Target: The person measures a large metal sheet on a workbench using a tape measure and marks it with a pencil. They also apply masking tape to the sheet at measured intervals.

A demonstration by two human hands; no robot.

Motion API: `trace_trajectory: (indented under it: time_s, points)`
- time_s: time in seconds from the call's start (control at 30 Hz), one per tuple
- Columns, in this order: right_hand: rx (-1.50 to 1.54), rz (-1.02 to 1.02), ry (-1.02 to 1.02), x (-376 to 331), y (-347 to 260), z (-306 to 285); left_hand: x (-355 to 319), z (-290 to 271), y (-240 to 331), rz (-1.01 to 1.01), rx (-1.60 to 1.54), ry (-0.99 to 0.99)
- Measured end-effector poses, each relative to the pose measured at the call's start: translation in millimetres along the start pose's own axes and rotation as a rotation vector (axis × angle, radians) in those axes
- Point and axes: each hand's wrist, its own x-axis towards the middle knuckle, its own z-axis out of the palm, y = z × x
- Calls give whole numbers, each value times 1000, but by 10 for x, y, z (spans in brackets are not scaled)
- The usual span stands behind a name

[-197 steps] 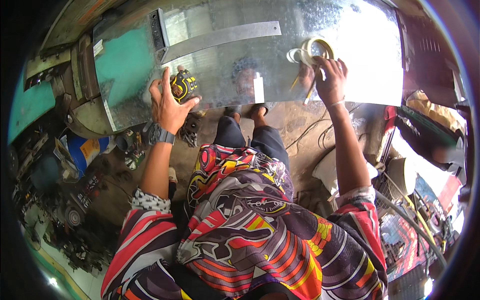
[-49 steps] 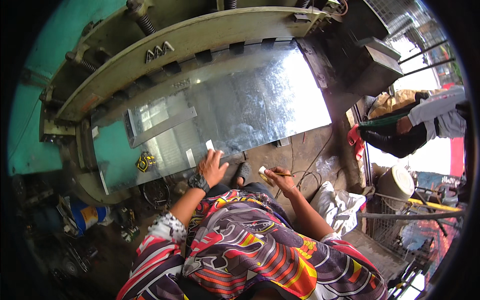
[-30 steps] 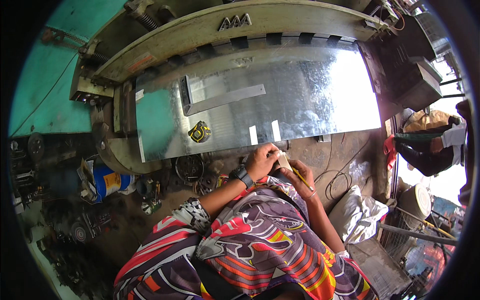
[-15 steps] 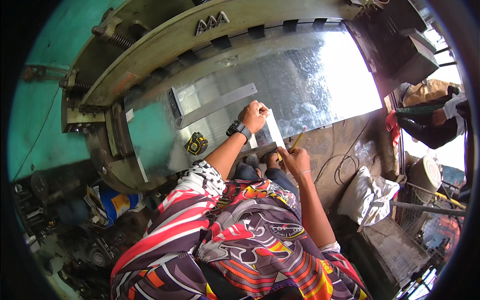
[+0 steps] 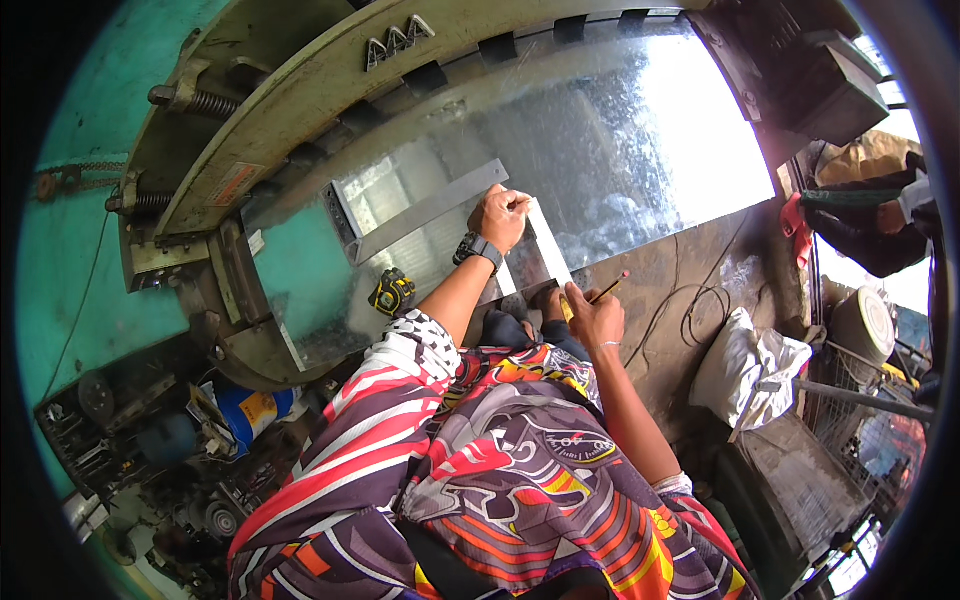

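Note:
A large shiny metal sheet (image 5: 600,150) lies on the machine's bed, and a pale flat strip (image 5: 551,245) crosses its near edge. The closed fingers of my left hand (image 5: 500,220) are at the strip's far end; a dark watch is on that wrist. My right hand (image 5: 597,320) is closed at the near end, with a pencil (image 5: 611,287) sticking out of it. Something yellow (image 5: 567,307) shows beside its fingers, too small to name. Left of my left hand lies a metal square (image 5: 430,213). A black-and-yellow tape measure (image 5: 392,292) sits near my left forearm.
The machine's heavy beam (image 5: 300,100) spans the far side. A blue container (image 5: 245,412) stands among clutter at lower left. To the right are loose cables (image 5: 690,300) on the floor, a white sack (image 5: 750,370) and a wire basket (image 5: 850,390). Another person's hand (image 5: 890,217) shows at far right.
The pencil in my right hand now leans further right. My left hand stays at the strip's far end, its fingers slightly shifted. The whole view has moved a little.

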Motion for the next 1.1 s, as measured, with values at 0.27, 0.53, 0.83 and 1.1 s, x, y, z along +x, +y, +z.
trace_trajectory:
  time_s: [0.27,0.53,0.83,1.1]
  points:
    - [-152,-4,47,105,87,191,-45,-49,112,-52,21,14]
    - [-172,5,55,182,211,270,-96,-17,172,61,-114,137]
    - [-125,-8,51,212,326,313,-122,-30,102,20,24,89]
    - [-134,-46,124,222,499,408,-208,-2,39,-14,67,71]
